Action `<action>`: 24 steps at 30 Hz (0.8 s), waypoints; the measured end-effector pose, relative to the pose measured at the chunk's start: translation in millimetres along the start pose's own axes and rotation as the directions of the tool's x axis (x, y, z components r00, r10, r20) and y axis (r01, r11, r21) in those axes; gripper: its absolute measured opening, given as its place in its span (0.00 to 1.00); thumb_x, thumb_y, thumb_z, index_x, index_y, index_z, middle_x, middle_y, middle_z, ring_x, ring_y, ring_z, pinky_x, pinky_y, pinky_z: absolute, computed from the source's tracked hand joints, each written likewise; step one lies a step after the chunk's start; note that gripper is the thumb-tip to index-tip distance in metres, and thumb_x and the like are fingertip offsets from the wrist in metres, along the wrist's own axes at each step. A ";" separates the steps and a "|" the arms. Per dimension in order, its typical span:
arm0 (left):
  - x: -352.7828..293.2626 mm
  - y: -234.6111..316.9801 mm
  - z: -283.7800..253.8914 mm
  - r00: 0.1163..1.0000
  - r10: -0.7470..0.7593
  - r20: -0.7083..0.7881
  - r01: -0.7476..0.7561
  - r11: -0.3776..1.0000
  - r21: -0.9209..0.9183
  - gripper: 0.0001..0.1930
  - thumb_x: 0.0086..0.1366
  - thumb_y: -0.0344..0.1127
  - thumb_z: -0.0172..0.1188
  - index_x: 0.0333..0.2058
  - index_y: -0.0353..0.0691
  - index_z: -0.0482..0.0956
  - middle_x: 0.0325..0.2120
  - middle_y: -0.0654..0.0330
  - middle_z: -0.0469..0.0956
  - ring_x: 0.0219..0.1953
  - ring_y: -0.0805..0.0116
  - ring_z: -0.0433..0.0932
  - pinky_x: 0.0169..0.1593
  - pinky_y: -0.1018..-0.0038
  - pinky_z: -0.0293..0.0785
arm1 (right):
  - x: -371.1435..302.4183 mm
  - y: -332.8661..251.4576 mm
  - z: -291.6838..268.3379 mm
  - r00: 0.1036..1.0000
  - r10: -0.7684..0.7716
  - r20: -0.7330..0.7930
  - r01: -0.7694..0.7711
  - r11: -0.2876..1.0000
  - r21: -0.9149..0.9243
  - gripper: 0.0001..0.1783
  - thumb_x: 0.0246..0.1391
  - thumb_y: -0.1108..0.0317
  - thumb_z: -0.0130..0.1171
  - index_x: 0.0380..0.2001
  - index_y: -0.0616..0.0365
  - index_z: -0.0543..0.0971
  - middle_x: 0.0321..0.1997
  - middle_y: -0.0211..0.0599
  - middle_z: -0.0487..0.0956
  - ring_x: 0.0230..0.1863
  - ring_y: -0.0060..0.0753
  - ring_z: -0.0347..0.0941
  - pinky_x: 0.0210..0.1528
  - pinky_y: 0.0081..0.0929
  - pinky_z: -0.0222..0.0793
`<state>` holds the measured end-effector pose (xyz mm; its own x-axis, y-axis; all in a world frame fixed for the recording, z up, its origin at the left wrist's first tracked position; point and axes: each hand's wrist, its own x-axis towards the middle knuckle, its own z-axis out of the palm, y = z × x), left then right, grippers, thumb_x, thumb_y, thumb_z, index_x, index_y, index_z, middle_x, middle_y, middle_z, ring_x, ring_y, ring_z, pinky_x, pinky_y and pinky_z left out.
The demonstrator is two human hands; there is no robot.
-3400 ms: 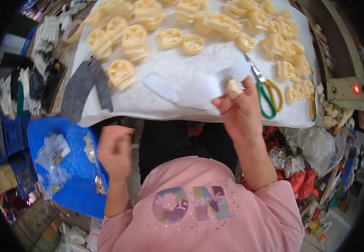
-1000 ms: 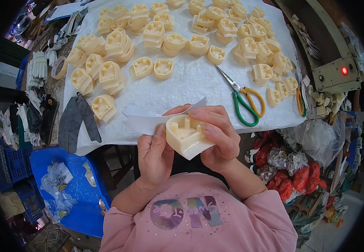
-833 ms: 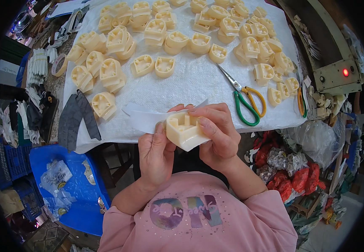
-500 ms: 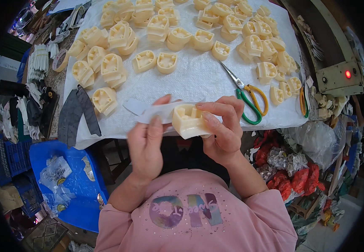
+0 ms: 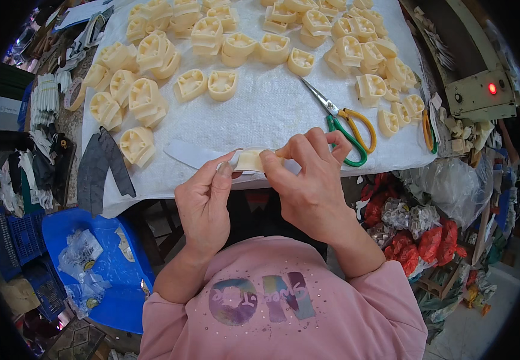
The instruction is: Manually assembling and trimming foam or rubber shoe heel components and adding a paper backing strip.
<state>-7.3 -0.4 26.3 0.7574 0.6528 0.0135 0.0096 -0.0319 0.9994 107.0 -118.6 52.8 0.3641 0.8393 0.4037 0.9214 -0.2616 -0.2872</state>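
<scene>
My left hand (image 5: 206, 198) pinches a thin white strip (image 5: 188, 154) near the end of a cream molded piece (image 5: 251, 160). The strip runs out past my fingertips to the left, over the table's front edge. My right hand (image 5: 314, 186) is closed on the cream piece, its thumb pressed on the near side. My fingers hide much of the piece. Beyond my right hand lie scissors (image 5: 338, 114) with one green and one yellow handle. Several like cream pieces (image 5: 149, 96) stand in stacks across the white cloth (image 5: 260, 108).
Dark grey strips (image 5: 107, 171) hang over the cloth's left front edge. To the lower left is a blue plastic chair (image 5: 113, 300) with clear bags on it. At right stand a control box (image 5: 482, 96) with a red light and red plastic bags (image 5: 431, 246) below.
The cream piece has turned over, so its hollow side no longer shows. My hands have come closer together, and my left fingers now meet the piece with the white strip. The view has shifted slightly.
</scene>
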 end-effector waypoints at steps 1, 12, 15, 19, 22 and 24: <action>-0.1 -0.7 0.8 1.000 -0.004 0.002 0.004 1.000 -0.005 0.15 0.68 0.33 0.48 0.43 0.26 0.76 0.33 0.55 0.78 0.35 0.74 0.75 0.41 0.76 0.73 | -0.9 0.0 0.4 1.000 0.002 0.001 -0.002 1.000 0.000 0.18 0.32 0.75 0.59 0.33 0.48 0.75 0.31 0.33 0.66 0.38 0.37 0.62 0.42 0.44 0.47; -5.2 1.6 6.1 0.994 0.031 0.105 -0.071 0.915 0.397 0.16 0.68 0.32 0.46 0.47 0.26 0.73 0.38 0.50 0.78 0.38 0.71 0.77 0.45 0.74 0.73 | -12.8 5.5 12.5 1.000 0.001 0.009 0.000 1.000 -0.012 0.18 0.33 0.74 0.59 0.34 0.49 0.75 0.30 0.35 0.66 0.39 0.37 0.62 0.40 0.41 0.46; -4.2 2.5 5.1 0.967 0.148 0.205 -0.229 0.858 0.460 0.17 0.68 0.33 0.46 0.50 0.28 0.72 0.40 0.50 0.77 0.40 0.70 0.76 0.45 0.73 0.73 | -15.1 16.7 18.9 0.999 0.039 -0.011 -0.038 0.997 0.065 0.21 0.32 0.75 0.61 0.36 0.48 0.75 0.30 0.33 0.66 0.38 0.36 0.62 0.42 0.41 0.46; -4.5 -18.4 -3.9 0.994 -0.033 0.100 0.041 0.995 -0.089 0.17 0.66 0.33 0.51 0.52 0.35 0.72 0.42 0.54 0.75 0.43 0.68 0.74 0.45 0.73 0.74 | -20.7 27.5 19.9 0.998 0.036 -0.041 -0.025 0.968 0.249 0.23 0.31 0.76 0.63 0.37 0.48 0.75 0.31 0.30 0.67 0.38 0.35 0.62 0.44 0.40 0.46; 1.0 -38.7 0.4 0.989 0.095 0.116 -0.079 0.987 -0.139 0.15 0.62 0.31 0.57 0.48 0.35 0.76 0.37 0.59 0.75 0.36 0.74 0.72 0.42 0.79 0.69 | -23.9 29.0 19.9 0.996 0.080 -0.046 -0.057 0.925 0.375 0.24 0.30 0.77 0.65 0.38 0.49 0.75 0.31 0.28 0.66 0.38 0.34 0.62 0.45 0.39 0.45; 5.1 -45.0 4.4 0.978 0.190 0.083 -0.166 0.959 -0.229 0.13 0.60 0.32 0.60 0.43 0.36 0.79 0.34 0.62 0.73 0.33 0.77 0.69 0.38 0.81 0.67 | -25.8 30.2 20.5 0.998 0.067 -0.001 -0.059 0.883 0.466 0.24 0.31 0.78 0.62 0.38 0.51 0.75 0.31 0.30 0.66 0.38 0.34 0.62 0.45 0.36 0.46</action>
<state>-1.1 1.1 -18.7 0.7973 0.5695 0.2003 -0.2666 0.0345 0.9632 122.7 -138.5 15.9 0.4252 0.8194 0.3843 0.7286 -0.0580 -0.6825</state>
